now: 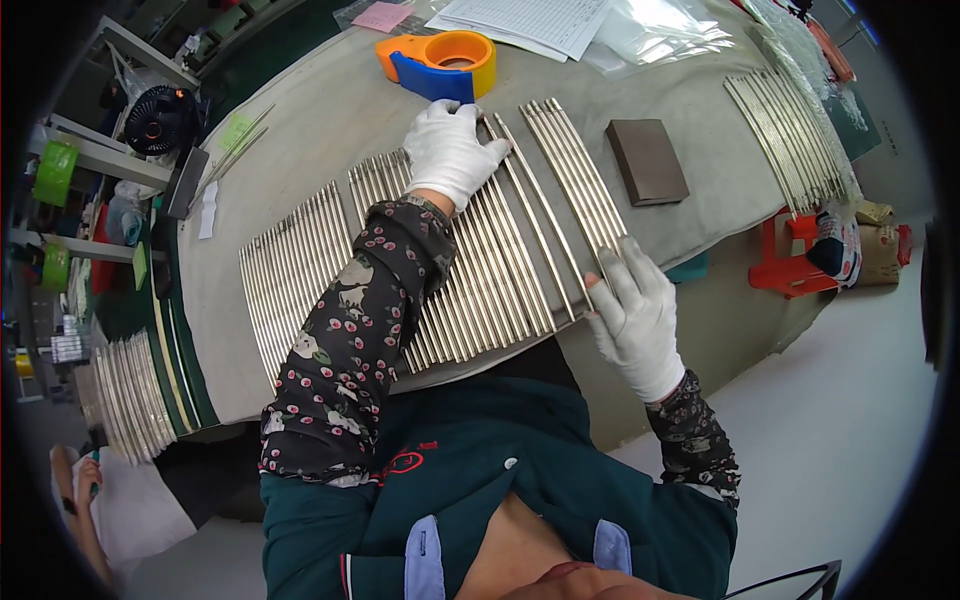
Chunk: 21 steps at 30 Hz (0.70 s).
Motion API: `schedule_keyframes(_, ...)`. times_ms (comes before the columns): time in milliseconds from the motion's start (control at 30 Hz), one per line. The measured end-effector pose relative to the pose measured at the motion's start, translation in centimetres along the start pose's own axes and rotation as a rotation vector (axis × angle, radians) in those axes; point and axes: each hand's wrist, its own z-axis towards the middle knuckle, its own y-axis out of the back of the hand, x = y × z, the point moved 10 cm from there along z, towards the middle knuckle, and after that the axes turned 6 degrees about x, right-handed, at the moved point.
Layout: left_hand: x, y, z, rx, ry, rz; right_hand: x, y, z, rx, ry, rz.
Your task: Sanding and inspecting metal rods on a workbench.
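Note:
Slim silvery metal rods lie side by side on the grey-covered table in several groups. My left hand [452, 152], in a white glove, rests over the far ends of the middle rods [500, 250], thumb spread to the right. Right of that group, two loose rods [545, 220] lie slightly apart. My right hand [637, 322], also gloved, is at the near ends, fingers apart. One bare fingertip is by a loose rod's end, and other fingers reach the near end of the right-hand group of rods [570, 165]. My left forearm hides part of the rods beneath it.
An orange and blue tape dispenser [437, 68] stands beyond my left hand. A dark brown block [647, 162] sits to the right, with more rods [785, 140] at the far right edge. Papers [525, 22] and clear plastic bags [665, 38] lie at the back. A red stool [790, 260] is beside the table.

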Motion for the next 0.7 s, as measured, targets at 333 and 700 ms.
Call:
schedule_keyframes(333, 0.3, -0.5, 0.4, 0.032, 0.020, -0.078, 2.4, -0.5, 0.1, -0.082, 0.059, -0.044)
schedule_keyframes(700, -1.4, -0.5, -0.1, -0.020, -0.011, -0.103, 1.7, -0.7, -0.9, -0.235, 0.062, -0.025)
